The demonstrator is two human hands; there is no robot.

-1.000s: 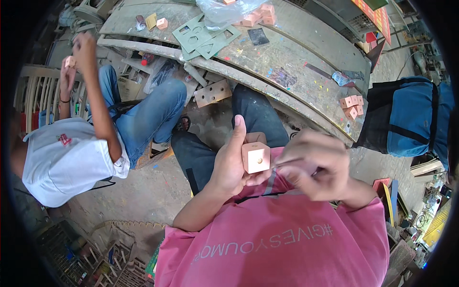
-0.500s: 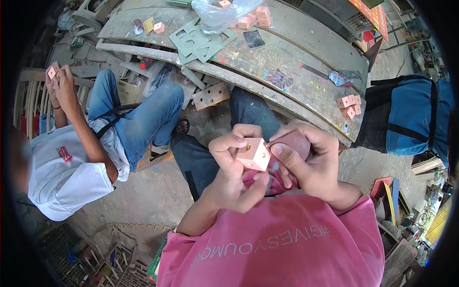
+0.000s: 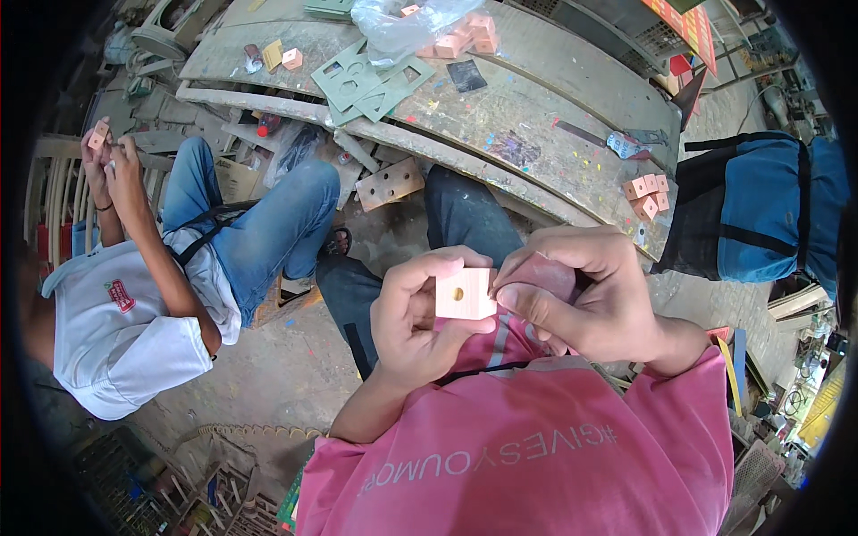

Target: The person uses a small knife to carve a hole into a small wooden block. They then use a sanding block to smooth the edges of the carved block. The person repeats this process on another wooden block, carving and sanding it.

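My left hand (image 3: 409, 326) is closed around a small pinkish wooden cube (image 3: 464, 305) with its fingertips and thumb. A round hole with a golden-brown inside shows on the face turned up to me. My right hand (image 3: 603, 290) pinches a bent piece of reddish-brown sandpaper (image 3: 548, 275) between thumb and fingers, its near end right against the cube's right side. Whether the sandpaper touches the cube there is hidden by the thumb tip. Both hands are held in front of my chest, above my lap.
Ahead stands a worn, paint-specked workbench (image 3: 500, 116) with green cut-out templates (image 3: 366, 79), a clear plastic bag (image 3: 407, 31), a dark square sheet (image 3: 466, 76) and several pink cubes (image 3: 645, 192). A seated co-worker (image 3: 134, 313) at left handles a similar block. A blue bag (image 3: 760, 210) stands right.
My left hand has turned the cube, so one holed face now points at me instead of an edge between faces. My right hand has shifted slightly, keeping the sandpaper beside the cube.
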